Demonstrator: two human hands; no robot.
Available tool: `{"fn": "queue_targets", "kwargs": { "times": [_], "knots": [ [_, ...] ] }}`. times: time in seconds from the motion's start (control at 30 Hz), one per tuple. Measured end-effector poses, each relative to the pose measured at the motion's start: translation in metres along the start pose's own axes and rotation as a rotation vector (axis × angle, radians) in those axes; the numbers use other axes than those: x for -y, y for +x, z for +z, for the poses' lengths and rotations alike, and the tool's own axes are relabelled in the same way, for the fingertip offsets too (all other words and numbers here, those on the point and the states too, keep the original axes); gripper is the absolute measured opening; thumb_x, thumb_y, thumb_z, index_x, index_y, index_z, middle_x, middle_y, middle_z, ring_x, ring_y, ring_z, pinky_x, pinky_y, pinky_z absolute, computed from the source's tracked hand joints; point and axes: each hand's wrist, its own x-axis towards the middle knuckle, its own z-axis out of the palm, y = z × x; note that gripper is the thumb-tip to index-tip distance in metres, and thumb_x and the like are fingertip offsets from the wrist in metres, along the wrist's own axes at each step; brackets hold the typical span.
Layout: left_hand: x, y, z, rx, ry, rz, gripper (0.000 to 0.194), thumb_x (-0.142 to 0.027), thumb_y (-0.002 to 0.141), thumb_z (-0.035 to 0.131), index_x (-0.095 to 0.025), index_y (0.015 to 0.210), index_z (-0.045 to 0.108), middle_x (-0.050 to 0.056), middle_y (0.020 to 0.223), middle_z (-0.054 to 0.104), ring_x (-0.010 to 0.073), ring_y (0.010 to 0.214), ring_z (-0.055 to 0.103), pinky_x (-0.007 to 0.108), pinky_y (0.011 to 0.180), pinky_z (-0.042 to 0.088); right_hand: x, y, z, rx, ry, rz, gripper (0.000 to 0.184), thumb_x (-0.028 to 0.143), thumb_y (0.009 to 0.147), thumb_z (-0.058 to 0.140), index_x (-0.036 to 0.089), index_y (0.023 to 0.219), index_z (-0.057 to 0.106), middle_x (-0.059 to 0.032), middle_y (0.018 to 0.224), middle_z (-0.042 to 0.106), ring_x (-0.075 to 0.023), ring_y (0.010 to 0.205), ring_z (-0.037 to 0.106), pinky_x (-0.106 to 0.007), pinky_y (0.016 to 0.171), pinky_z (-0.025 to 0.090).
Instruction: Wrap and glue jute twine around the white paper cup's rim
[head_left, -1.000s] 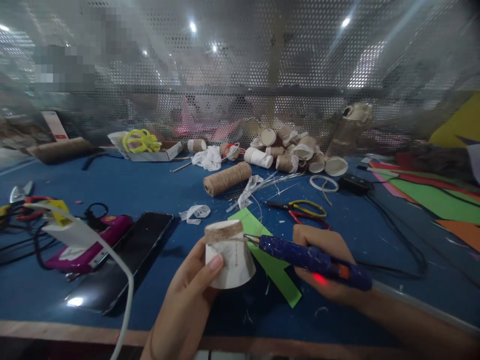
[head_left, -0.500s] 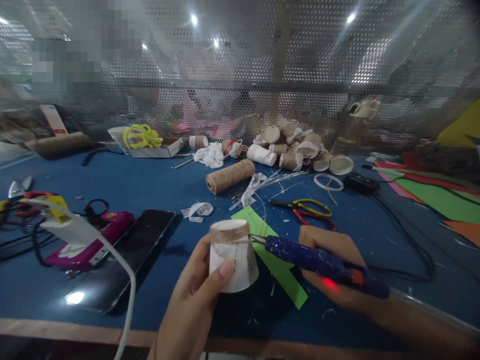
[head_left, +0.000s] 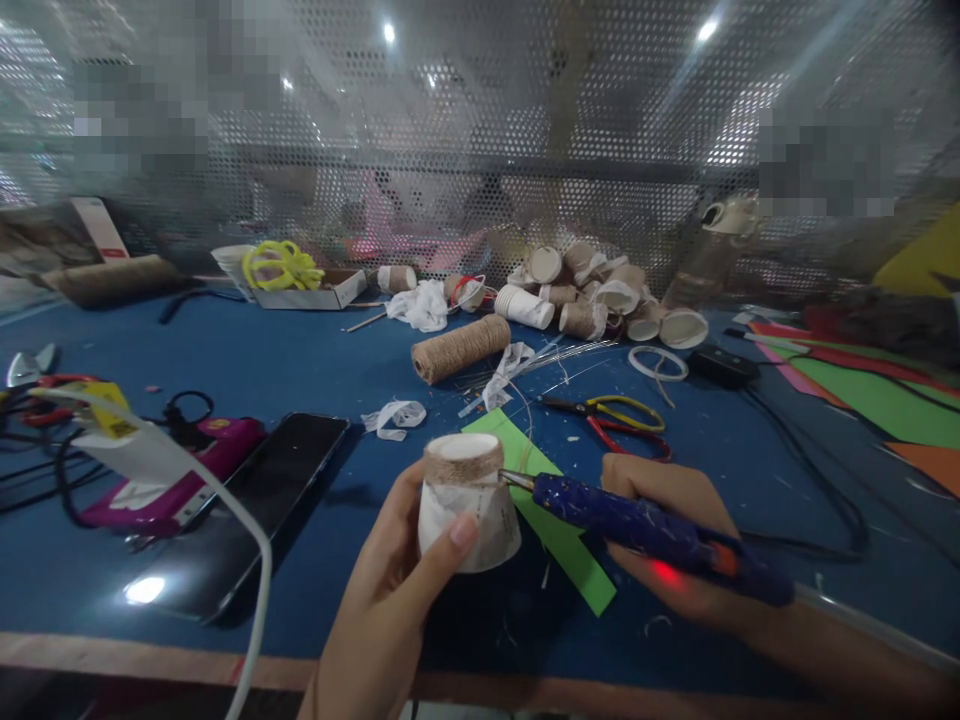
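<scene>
My left hand [head_left: 401, 580] is wrapped round a small white paper cup [head_left: 480, 530], its thumb across the near side. Brown twine [head_left: 463, 468] is wound round the cup's upper part. In my right hand [head_left: 675, 520] is a blue glue gun [head_left: 622, 520] with a red light glowing on its underside. The metal nozzle points left and is at the right edge of the twine band; whether it touches cannot be told. A thin strand of twine rises behind the nozzle toward the twine spool [head_left: 461, 350]. Green paper [head_left: 570, 545] lies beneath the nozzle.
Pliers-like cutters with yellow and red handles [head_left: 622, 415] lie behind my right hand. A phone [head_left: 277, 510] and a purple power strip [head_left: 180, 470] with a white cable [head_left: 240, 520] are at left. Twine-wrapped cups [head_left: 585, 300] are heaped at the back. Coloured paper [head_left: 870, 400] lies right.
The cup in my left hand has tipped slightly and shifted a little up and right. The glue gun has moved slightly right, its nozzle staying beside the twine band.
</scene>
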Motion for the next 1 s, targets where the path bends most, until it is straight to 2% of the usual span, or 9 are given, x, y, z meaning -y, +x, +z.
{"fn": "queue_targets", "kwargs": {
  "times": [0.1, 0.27, 0.43, 0.67, 0.87, 1.0],
  "knots": [
    [0.001, 0.0, 0.0, 0.009, 0.037, 0.027, 0.035, -0.039, 0.085, 0.086, -0.037, 0.119, 0.079, -0.005, 0.125, 0.078, 0.0221, 0.128, 0.063, 0.024, 0.103, 0.046, 0.003, 0.001, 0.001, -0.018, -0.007, -0.015, 0.031, 0.019, 0.083, 0.065, 0.024, 0.069, 0.037, 0.0089, 0.059, 0.043, -0.0092, 0.047, 0.04, -0.025, 0.046, 0.028],
    [0.001, 0.0, 0.001, -0.006, 0.089, 0.062, 0.036, -0.04, 0.085, 0.086, -0.035, 0.12, 0.078, -0.003, 0.125, 0.078, 0.0226, 0.124, 0.066, 0.027, 0.104, 0.046, 0.005, 0.002, 0.001, -0.022, -0.012, -0.029, 0.031, 0.02, 0.083, 0.065, 0.025, 0.069, 0.038, 0.0087, 0.058, 0.043, -0.0093, 0.045, 0.039, -0.025, 0.044, 0.028],
    [0.001, -0.001, 0.002, -0.025, 0.111, 0.064, 0.042, -0.04, 0.085, 0.086, -0.032, 0.125, 0.074, -0.001, 0.128, 0.078, 0.0247, 0.127, 0.065, 0.029, 0.106, 0.045, 0.001, 0.001, 0.002, -0.015, -0.01, -0.034, 0.033, 0.021, 0.083, 0.067, 0.025, 0.07, 0.037, 0.0084, 0.059, 0.042, -0.0101, 0.047, 0.039, -0.027, 0.046, 0.027],
    [0.004, -0.001, 0.001, -0.017, 0.114, 0.079, 0.044, -0.038, 0.089, 0.083, -0.03, 0.129, 0.067, -0.001, 0.129, 0.076, 0.0221, 0.125, 0.064, 0.027, 0.104, 0.046, -0.004, -0.004, 0.002, -0.005, -0.004, -0.047, 0.031, 0.021, 0.081, 0.067, 0.025, 0.072, 0.037, 0.009, 0.061, 0.042, -0.0095, 0.049, 0.037, -0.027, 0.048, 0.026],
    [0.002, -0.001, 0.002, -0.035, 0.185, 0.105, 0.045, -0.04, 0.088, 0.083, -0.027, 0.128, 0.066, 0.004, 0.13, 0.076, 0.0286, 0.122, 0.067, 0.034, 0.101, 0.049, -0.006, -0.005, 0.003, -0.006, -0.01, -0.057, 0.029, 0.02, 0.079, 0.067, 0.025, 0.073, 0.039, 0.009, 0.061, 0.043, -0.0102, 0.048, 0.039, -0.027, 0.048, 0.027],
    [0.002, -0.001, 0.003, -0.043, 0.236, 0.121, 0.047, -0.041, 0.089, 0.081, -0.026, 0.131, 0.065, 0.004, 0.131, 0.075, 0.0284, 0.123, 0.066, 0.035, 0.103, 0.048, -0.002, -0.004, 0.002, -0.003, -0.031, -0.064, 0.032, 0.019, 0.077, 0.068, 0.026, 0.073, 0.037, 0.0091, 0.061, 0.043, -0.0103, 0.047, 0.038, -0.027, 0.047, 0.026]
  ]
}}
